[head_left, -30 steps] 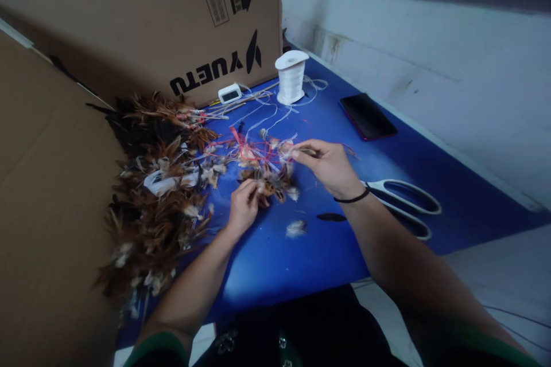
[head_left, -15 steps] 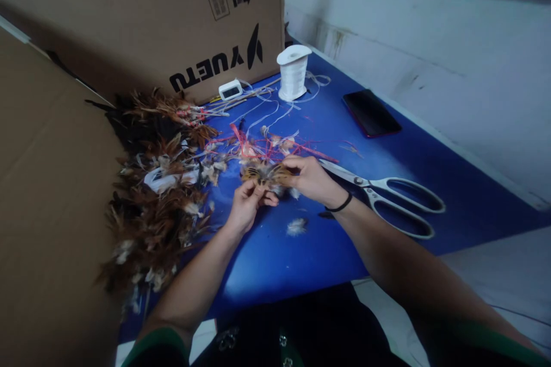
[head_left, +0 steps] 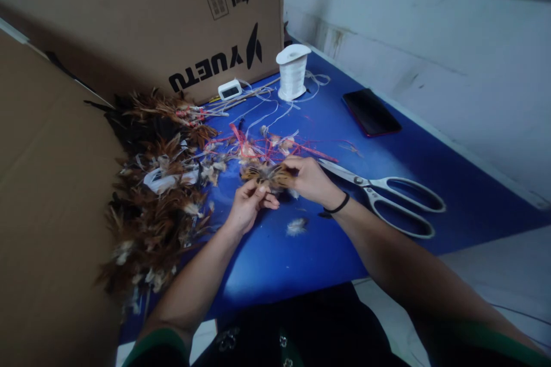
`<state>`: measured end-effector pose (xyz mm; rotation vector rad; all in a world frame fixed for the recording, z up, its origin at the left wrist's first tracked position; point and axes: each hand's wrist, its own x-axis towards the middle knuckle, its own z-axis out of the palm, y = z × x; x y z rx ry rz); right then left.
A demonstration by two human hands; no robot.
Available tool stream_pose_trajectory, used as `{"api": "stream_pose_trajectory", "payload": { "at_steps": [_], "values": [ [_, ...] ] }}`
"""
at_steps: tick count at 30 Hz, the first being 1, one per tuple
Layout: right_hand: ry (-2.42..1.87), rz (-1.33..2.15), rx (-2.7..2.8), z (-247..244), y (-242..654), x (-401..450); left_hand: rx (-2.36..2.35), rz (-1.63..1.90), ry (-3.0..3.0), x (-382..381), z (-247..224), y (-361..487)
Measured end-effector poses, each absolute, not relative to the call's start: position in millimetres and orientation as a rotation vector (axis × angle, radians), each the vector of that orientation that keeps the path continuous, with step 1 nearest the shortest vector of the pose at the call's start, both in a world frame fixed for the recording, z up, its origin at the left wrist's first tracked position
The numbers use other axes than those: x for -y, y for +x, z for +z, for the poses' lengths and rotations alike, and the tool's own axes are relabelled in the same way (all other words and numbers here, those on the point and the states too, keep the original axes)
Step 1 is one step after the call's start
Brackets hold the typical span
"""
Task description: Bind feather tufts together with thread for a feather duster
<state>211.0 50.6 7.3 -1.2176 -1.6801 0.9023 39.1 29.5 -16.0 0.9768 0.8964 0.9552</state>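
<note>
Between my hands, over the blue table [head_left: 258, 264], is a small bunch of brown and black feathers [head_left: 271, 175]. My left hand [head_left: 249, 205] pinches its left and lower side between thumb and fingers. My right hand [head_left: 312, 179], with a black band on the wrist, is closed on its right edge. Just beyond lie pink strings [head_left: 275, 149] mixed with pale feather tufts. A loose grey-white feather [head_left: 297, 226] rests nearer to me. Close to my right wrist, large scissors [head_left: 370, 183] lie with their blades pointing at my hand.
A big pile of brown feathers [head_left: 159, 212] covers the table's left side, against a cardboard box [head_left: 142, 23]. Farther back stand a white ribbon spool [head_left: 293, 71] and a small white device with a dark display [head_left: 229, 89]. A phone [head_left: 371, 112] lies at right, near the wall.
Almost nothing differs. Both hands stay at the feather bunch, and its feathers and my left fingers have shifted only slightly.
</note>
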Motion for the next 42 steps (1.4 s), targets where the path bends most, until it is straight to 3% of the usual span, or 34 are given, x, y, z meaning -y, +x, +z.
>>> {"api": "stream_pose_trajectory", "payload": {
  "at_steps": [5, 12, 22, 42],
  "values": [
    [-1.217, 0.857, 1.680, 7, 214, -52, -0.984, 0.994, 1.265, -31, -18, 36],
    [-1.253, 0.771, 1.313, 20, 223, -54, -1.241, 1.105, 2.129, -32, -7, 27],
    [-1.223, 0.865, 1.481, 28, 206, -37, -1.533, 0.859, 2.942, -26, -10, 26],
    [-1.324, 0.601, 1.635, 21, 195, -31, -1.534, 0.796, 3.022, -24, -11, 27]
  ]
}}
